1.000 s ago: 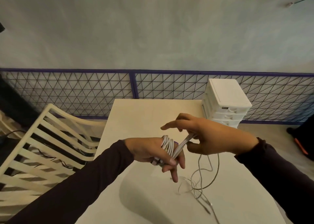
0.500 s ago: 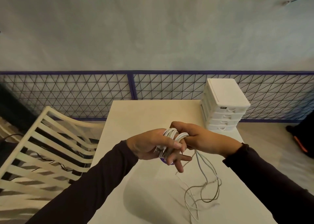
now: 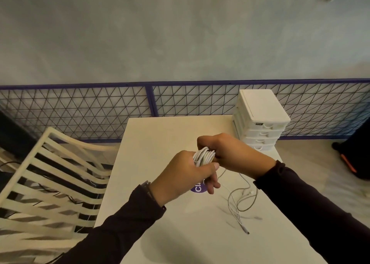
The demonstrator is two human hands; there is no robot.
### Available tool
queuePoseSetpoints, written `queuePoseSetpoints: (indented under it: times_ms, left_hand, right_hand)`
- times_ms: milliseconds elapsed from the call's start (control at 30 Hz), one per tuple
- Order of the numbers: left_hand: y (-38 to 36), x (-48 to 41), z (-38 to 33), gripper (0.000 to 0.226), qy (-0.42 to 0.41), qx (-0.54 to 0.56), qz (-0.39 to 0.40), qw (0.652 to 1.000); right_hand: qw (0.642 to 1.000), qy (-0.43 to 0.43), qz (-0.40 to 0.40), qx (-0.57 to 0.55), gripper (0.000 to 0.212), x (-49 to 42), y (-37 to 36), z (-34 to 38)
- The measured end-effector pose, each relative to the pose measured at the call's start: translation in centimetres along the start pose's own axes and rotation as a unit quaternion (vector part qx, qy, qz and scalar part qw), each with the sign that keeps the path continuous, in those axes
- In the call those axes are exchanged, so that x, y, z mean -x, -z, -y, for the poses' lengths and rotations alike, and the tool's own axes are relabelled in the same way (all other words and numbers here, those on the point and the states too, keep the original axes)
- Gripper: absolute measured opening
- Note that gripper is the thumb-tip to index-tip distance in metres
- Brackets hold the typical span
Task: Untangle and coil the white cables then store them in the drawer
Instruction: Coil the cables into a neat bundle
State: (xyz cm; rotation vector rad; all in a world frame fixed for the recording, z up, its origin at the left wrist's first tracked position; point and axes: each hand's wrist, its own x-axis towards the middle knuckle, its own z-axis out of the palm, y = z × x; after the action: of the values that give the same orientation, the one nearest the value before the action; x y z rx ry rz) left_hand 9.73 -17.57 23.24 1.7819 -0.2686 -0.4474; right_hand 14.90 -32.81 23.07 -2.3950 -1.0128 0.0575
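The left grip (image 3: 184, 175) is closed around a coil of white cables (image 3: 204, 156), thumb laid across the near side of the loops and the fingers curled underneath. The right grip (image 3: 234, 153) meets it from the other side, knuckles up, its fingers curled over the far edge of the same coil, so both grips hold the bundle between them above the middle of the worktop (image 3: 160, 139). Both arms are in dark sleeves, and a strap shows at the left wrist (image 3: 147, 185).

From under the grips, the loose cable ends (image 3: 240, 201) hang down and lie in slack loops on the worktop to the right, with one plug (image 3: 247, 231) lying nearest the camera. A round purple sticker (image 3: 198, 189) with white lettering sits on the worktop, partly hidden by the left fingers.

The white drawer unit (image 3: 260, 121) stands at the far right corner of the worktop, well apart from the coil, with all of its stacked drawers pushed in. A cream slatted chair (image 3: 50, 183) stands beside the worktop on the left. Behind runs a purple-framed wire mesh fence (image 3: 80, 111) below a grey wall (image 3: 180, 33). A dark object with an orange stripe (image 3: 349, 164) sits on the floor at the right edge.
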Motion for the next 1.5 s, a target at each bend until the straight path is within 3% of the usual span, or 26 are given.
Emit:
queuePoseSetpoints:
  times_ms: [100,267,367,467,533,600,700,833,933,1000,1033,1133,1200,1333,1500]
  left_hand:
    - [-0.5,0.3,0.0,0.029,-0.010,-0.031,-0.070,0.997]
    - [-0.2,0.7,1.0,0.023,-0.042,-0.110,-0.164,0.979]
    - [0.0,0.6,1.3,0.021,-0.065,-0.130,-0.189,0.971]
    - [0.4,0.0,1.2,0.024,-0.109,-0.162,-0.231,0.953]
    - [0.7,-0.2,0.9,0.021,-0.119,-0.097,-0.195,0.969]
    - [0.6,0.0,0.5,0.025,-0.117,0.045,-0.097,0.987]
    - [0.5,-0.2,0.7,0.041,-0.132,0.133,-0.012,0.982]
    - [1.0,-0.1,0.4,0.037,-0.118,0.227,0.010,0.967]
    - [1.4,-0.2,0.6,0.028,-0.134,0.282,0.008,0.950]
    - [1.9,-0.5,0.9,0.018,-0.152,0.359,-0.011,0.921]
    - [2.0,-0.6,1.0,0.023,-0.157,0.403,-0.024,0.901]
    - [1.9,-0.9,1.4,0.022,-0.137,0.486,-0.073,0.860]
    - [1.8,-1.2,1.5,0.027,-0.129,0.485,-0.106,0.858]
    - [2.7,-2.4,1.7,0.022,-0.125,0.490,-0.152,0.849]
    - [4.4,-4.0,2.8,0.047,-0.116,0.505,-0.168,0.839]
  right_hand:
    - [1.000,-0.006,-0.008,0.019,0.009,-0.1,0.0,0.3]
    - [0.999,0.010,-0.041,0.029,0.020,0.3,-0.9,-0.2]
    - [0.997,-0.010,-0.070,-0.032,0.013,-0.1,-1.3,-0.6]
    - [0.989,-0.075,-0.075,-0.100,0.022,-1.0,-1.2,-0.3]
    - [0.975,-0.121,-0.040,-0.183,0.024,-1.2,-1.0,0.2]
    - [0.960,-0.145,0.015,-0.239,0.010,-1.3,-1.1,0.5]
    - [0.925,-0.145,0.052,-0.347,0.006,-1.2,-1.5,0.7]
    - [0.862,-0.115,0.120,-0.480,0.015,-0.9,-1.9,-0.1]
    - [0.831,-0.072,0.124,-0.537,0.023,-0.8,-2.4,-0.7]
    - [0.830,-0.065,0.097,-0.545,0.051,-0.5,-3.2,-1.3]
    - [0.830,-0.065,0.071,-0.549,0.051,-0.2,-3.5,-1.6]
    - [0.825,-0.077,-0.009,-0.560,0.014,0.5,-4.6,-2.3]
    - [0.839,-0.115,-0.055,-0.530,0.004,0.9,-5.4,-2.7]
    - [0.875,-0.172,-0.100,-0.441,0.007,1.9,-7.5,-3.1]
    - [0.884,-0.241,-0.143,-0.374,0.008,3.2,-10.1,-1.5]
